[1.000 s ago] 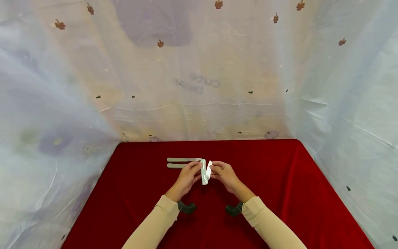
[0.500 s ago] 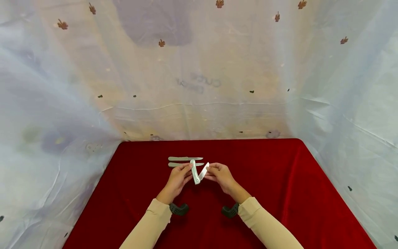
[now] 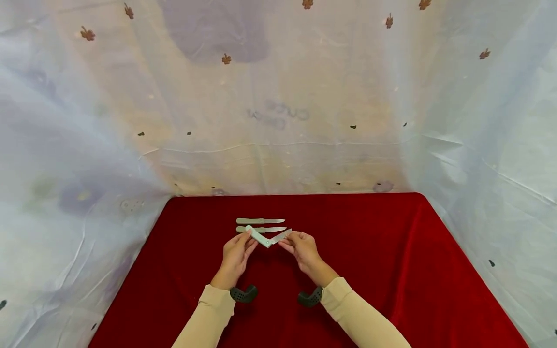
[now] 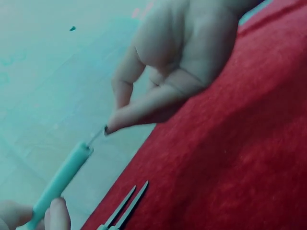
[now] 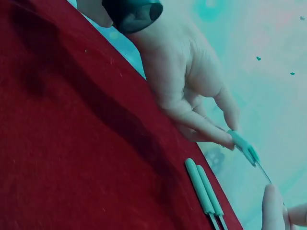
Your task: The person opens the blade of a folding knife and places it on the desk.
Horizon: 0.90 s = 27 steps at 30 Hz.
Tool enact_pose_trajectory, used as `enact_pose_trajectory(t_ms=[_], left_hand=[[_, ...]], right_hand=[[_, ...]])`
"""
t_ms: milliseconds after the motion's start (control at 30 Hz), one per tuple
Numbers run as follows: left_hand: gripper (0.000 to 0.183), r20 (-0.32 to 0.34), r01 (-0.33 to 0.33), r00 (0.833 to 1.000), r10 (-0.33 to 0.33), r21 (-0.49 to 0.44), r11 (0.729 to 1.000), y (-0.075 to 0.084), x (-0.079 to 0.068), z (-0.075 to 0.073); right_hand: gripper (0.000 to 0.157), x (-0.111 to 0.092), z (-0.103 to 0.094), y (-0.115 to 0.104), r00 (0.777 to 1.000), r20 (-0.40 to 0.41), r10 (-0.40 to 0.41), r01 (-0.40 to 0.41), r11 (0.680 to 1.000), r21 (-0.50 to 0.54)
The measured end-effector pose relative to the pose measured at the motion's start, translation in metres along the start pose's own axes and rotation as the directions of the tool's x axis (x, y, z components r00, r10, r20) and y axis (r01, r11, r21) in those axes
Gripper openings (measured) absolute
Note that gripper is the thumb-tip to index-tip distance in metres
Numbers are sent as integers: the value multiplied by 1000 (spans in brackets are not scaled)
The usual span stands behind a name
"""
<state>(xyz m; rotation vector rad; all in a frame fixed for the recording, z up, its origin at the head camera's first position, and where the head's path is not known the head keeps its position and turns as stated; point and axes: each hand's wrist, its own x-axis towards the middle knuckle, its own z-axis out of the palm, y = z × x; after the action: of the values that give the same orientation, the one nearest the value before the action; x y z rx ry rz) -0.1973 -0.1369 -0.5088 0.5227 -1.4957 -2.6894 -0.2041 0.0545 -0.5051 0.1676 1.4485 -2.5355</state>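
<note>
Now the folding knife (image 3: 266,238) is shown opened wide, held above the red counter (image 3: 391,270) between the two hands. At left, its pale handle is pinched by the curled fingers of the left hand (image 3: 235,252); at right, the blade tip is pinched between thumb and fingertips of the right hand (image 3: 301,245). Compared with the views half a second and one second earlier, where handle and blade stand nearly together in a narrow V, the angle is seen to be much wider, and the handle is swung down toward the left. From this it is judged that the blade is being unfolded and is most of the way to straight. Just beyond the hands, two open knives (image 3: 260,225) are laid side by side on the counter, blades to the right, apparently already unfolded.
</note>
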Motion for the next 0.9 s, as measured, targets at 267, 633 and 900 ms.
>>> enact_pose_trajectory(t_ms=[267,633,900], left_hand=[[35,-104,-26,995,10,-147,989,-7,-6,-1],[27,-339,-114,940,31,-229,967,-17,-6,13],[27,-426,-198,903,54,-301,933,-26,-1,24]], right_hand=[[27,1,9,14,993,-113,14,-1,994,111],[24,1,19,32,967,-255,1,54,977,208],[13,7,24,41,948,-310,-73,159,952,262]])
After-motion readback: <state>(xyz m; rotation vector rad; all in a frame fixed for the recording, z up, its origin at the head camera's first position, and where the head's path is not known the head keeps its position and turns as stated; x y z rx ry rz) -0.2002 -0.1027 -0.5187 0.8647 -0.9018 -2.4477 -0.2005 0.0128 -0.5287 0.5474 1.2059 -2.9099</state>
